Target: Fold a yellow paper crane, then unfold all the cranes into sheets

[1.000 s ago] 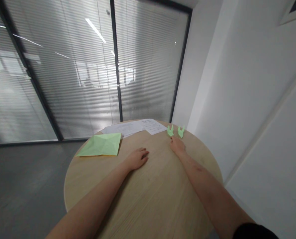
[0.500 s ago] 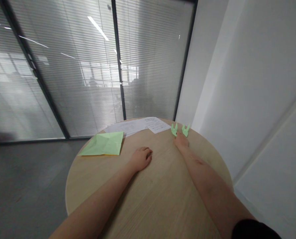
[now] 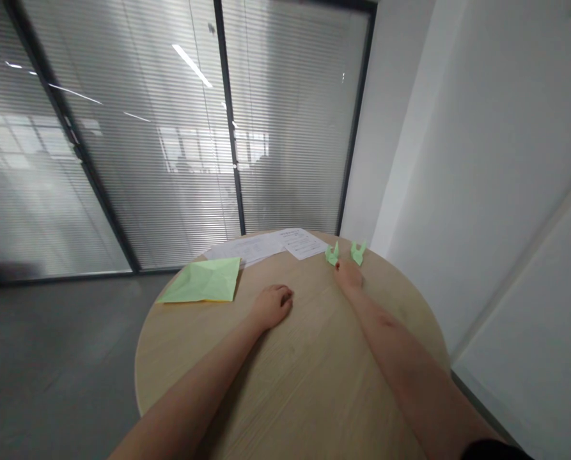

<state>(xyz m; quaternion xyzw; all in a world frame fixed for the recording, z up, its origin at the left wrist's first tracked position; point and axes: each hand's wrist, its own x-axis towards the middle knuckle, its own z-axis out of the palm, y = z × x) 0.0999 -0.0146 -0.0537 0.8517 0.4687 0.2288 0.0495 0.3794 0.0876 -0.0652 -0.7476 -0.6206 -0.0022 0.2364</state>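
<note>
Near the table's far right edge, my right hand [image 3: 348, 275] is closed, its fingertips pinched at the base of a small green origami figure [image 3: 332, 254] with two ear-like points. A second green origami figure [image 3: 359, 253] of similar shape stands just right of it, apart from the hand. My left hand [image 3: 273, 305] rests on the middle of the tabletop, fingers curled in with nothing seen in them. Left of that hand lies a creased green paper sheet [image 3: 203, 280] with a yellow-orange edge showing beneath.
Printed white papers [image 3: 302, 244] overlap along the far edge of the round wooden table [image 3: 295, 383]. Behind it stands a glass partition [image 3: 295, 128] with blinds. A white wall [image 3: 506, 191] runs close along the right side.
The left origami figure has shifted slightly left and turned, with my right hand at its base. My left hand stays in place. The view has tilted a little.
</note>
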